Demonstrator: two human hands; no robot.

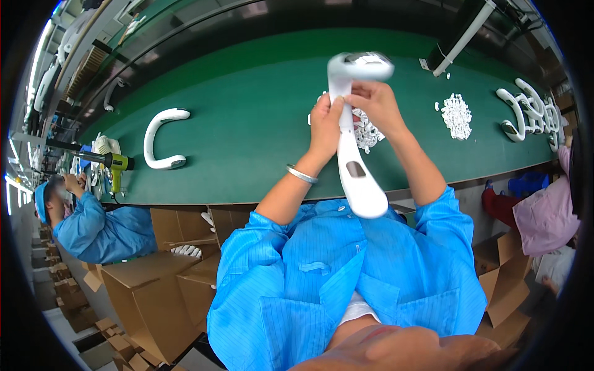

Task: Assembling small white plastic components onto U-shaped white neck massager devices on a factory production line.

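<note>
A white C-shaped neck massager (359, 188) is held up over the green bench, its upper end blurred by motion. Wrapped around its middle, my left hand (323, 130) has a bangle at the wrist. My right hand (378, 106) pinches at the same middle section from the other side; anything small between its fingers is hidden. Partly behind the hands lies a pile of small white plastic parts (369, 137). Another neck massager (150, 141) rests on the bench to the left.
A second heap of white parts (456, 117) lies right, near several massagers (520, 114). A green heat gun (116, 162) is at the left edge beside a co-worker in blue (108, 229). Another co-worker wears pink (544, 216). Cardboard boxes (145, 297) stand below the bench.
</note>
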